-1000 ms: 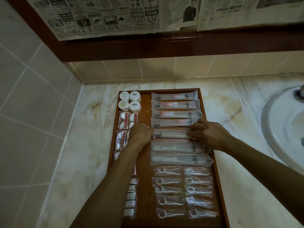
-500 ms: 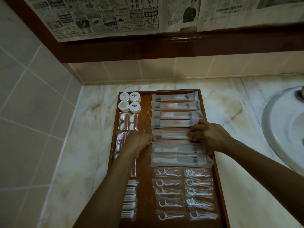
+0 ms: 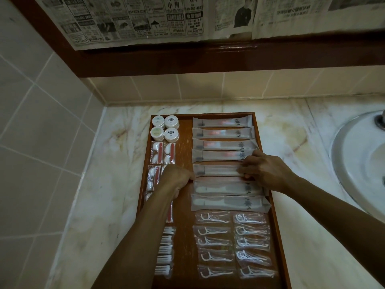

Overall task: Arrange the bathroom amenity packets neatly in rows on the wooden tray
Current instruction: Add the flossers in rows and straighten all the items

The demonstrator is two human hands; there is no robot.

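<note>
Midway along the wooden tray (image 3: 277,230), in its right-hand column, lies the long packet (image 3: 216,170), pinched at its ends by the left hand (image 3: 177,178) and right hand (image 3: 264,172). Probably light, limp and slippery; best held at the ends. Neighbouring packets crowd it; floss picks (image 3: 231,245) fill the near corner.

Dim and yellowish overall, brightest on the marble counter (image 3: 291,142) right of the tray; soft shadow on the tiled back wall (image 3: 208,86); bowed lines at the edges; slightly soft throughout
</note>
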